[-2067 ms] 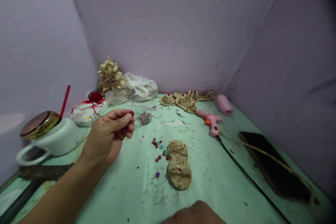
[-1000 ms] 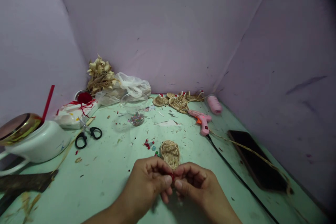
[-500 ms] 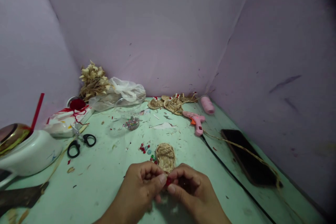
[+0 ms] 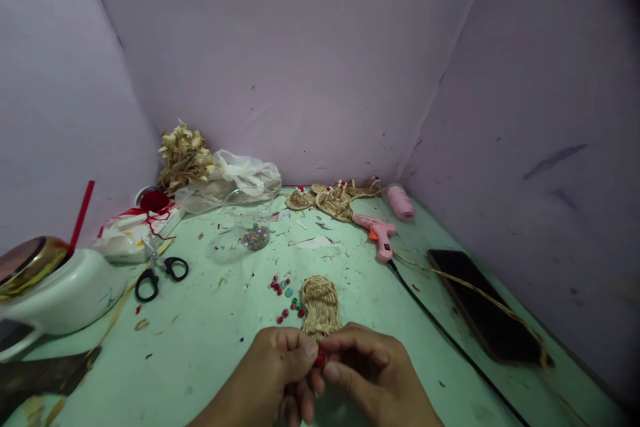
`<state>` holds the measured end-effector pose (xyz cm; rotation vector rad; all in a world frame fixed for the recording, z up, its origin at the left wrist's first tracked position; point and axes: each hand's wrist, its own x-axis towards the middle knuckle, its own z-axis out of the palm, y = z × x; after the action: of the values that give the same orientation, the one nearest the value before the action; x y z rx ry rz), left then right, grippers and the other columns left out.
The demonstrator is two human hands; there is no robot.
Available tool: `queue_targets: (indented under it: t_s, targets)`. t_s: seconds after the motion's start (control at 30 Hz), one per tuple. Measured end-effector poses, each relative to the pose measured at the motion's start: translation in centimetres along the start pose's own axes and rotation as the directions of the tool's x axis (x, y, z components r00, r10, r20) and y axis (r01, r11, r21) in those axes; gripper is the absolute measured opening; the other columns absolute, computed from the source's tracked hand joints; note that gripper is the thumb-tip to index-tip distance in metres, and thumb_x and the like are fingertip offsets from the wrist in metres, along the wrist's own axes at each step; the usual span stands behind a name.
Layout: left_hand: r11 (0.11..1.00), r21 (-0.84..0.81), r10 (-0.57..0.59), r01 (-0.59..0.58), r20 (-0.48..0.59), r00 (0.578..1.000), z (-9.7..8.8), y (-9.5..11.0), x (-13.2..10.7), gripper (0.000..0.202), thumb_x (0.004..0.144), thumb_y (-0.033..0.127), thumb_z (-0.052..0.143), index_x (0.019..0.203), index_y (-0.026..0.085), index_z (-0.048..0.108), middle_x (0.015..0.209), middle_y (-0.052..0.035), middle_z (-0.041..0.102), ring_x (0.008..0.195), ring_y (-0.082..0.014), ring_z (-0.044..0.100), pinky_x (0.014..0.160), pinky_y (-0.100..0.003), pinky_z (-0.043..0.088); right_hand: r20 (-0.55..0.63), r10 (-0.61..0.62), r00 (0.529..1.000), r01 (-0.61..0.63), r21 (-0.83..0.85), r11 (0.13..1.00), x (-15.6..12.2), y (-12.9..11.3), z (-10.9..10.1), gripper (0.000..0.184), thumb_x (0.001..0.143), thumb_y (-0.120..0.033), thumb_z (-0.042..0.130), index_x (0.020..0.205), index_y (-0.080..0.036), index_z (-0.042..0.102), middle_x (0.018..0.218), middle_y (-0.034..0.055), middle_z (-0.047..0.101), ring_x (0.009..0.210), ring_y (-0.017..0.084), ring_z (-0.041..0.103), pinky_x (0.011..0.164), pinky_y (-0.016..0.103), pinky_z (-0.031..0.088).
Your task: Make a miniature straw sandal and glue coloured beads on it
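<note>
My left hand point(image 4: 277, 373) and my right hand point(image 4: 377, 370) meet at the front of the table, thumbs and forefingers pinched together. Between their fingertips shows a small shiny red piece point(image 4: 320, 356), partly covered; it looks like a bead, but its exact kind is unclear. Just beyond the fingers lies a small woven straw piece point(image 4: 321, 303), its near end hidden behind my hands. To the left of it several loose red, green and pale blue beads point(image 4: 279, 287) are scattered on the tabletop.
Behind stand a clear bead container point(image 4: 255, 237), straw pieces with beads point(image 4: 334, 203) and a pink spool point(image 4: 400, 203). A pink glue gun point(image 4: 377, 233), its black cord and a phone point(image 4: 485, 307) lie right. Black-handled scissors point(image 4: 161, 277), a white pot point(image 4: 75, 290) and a dark blade point(image 4: 45, 377) are left.
Both hands have drawn slightly closer to me, still pinching the red piece, so more of the woven straw piece and loose beads show. The whole view has shifted a little.
</note>
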<state>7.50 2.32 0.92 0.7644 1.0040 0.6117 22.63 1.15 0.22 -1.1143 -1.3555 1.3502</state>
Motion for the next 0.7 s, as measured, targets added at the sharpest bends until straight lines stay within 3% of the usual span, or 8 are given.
queue_targets:
  t_s: [0.1, 0.3, 0.47, 0.7]
  targets:
    - [1.000, 0.005, 0.019, -0.019, -0.005, 1.000, 0.0, 0.1, 0.1, 0.046, 0.055, 0.057, 0.068, 0.054, 0.014, 0.052, 0.040, 0.0037, 0.050, 0.028, -0.0024, 0.037, 0.027, -0.014, 0.022, 0.015, -0.012, 1.000, 0.012, -0.004, 1.000, 0.0, 0.1, 0.1, 0.012, 0.067, -0.018, 0.065, 0.078, -0.017, 0.071, 0.069, 0.0028, 0.066, 0.064, 0.014, 0.061, 0.061, 0.025, 0.047]
    - [0.998, 0.070, -0.007, 0.006, 0.009, 1.000, -0.3, -0.3, 0.4, 0.047, 0.054, 0.057, 0.069, 0.056, 0.014, 0.053, 0.046, 0.0026, 0.055, 0.030, -0.0035, 0.042, 0.028, -0.015, 0.027, -0.064, -0.091, 0.994, 0.082, -0.125, 0.989, 0.0, 0.5, 0.2, 0.006, 0.067, -0.020, 0.064, 0.068, -0.016, 0.069, 0.064, 0.0030, 0.064, 0.059, 0.014, 0.058, 0.055, 0.024, 0.044]
    - [0.993, 0.115, 0.011, -0.013, 0.022, 1.000, -0.7, -0.3, 0.5, 0.048, 0.053, 0.058, 0.070, 0.056, 0.012, 0.056, 0.045, 0.0017, 0.055, 0.031, -0.0039, 0.043, 0.030, -0.015, 0.027, -0.023, -0.131, 0.991, 0.126, -0.141, 0.982, -0.1, 0.7, 0.0, 0.007, 0.068, -0.021, 0.063, 0.068, -0.015, 0.067, 0.062, 0.0029, 0.063, 0.055, 0.013, 0.057, 0.050, 0.023, 0.042]
    - [0.996, 0.058, -0.072, 0.071, 0.016, 0.997, -0.3, 0.6, 0.1, 0.050, 0.042, 0.057, 0.074, 0.051, 0.012, 0.054, 0.043, 0.0016, 0.053, 0.030, -0.0038, 0.042, 0.029, -0.015, 0.023, -0.015, -0.277, 0.961, 0.271, -0.169, 0.948, -0.3, 0.8, -0.2, 0.006, 0.070, -0.021, 0.064, 0.070, -0.017, 0.069, 0.062, 0.0021, 0.065, 0.055, 0.011, 0.057, 0.050, 0.020, 0.043]
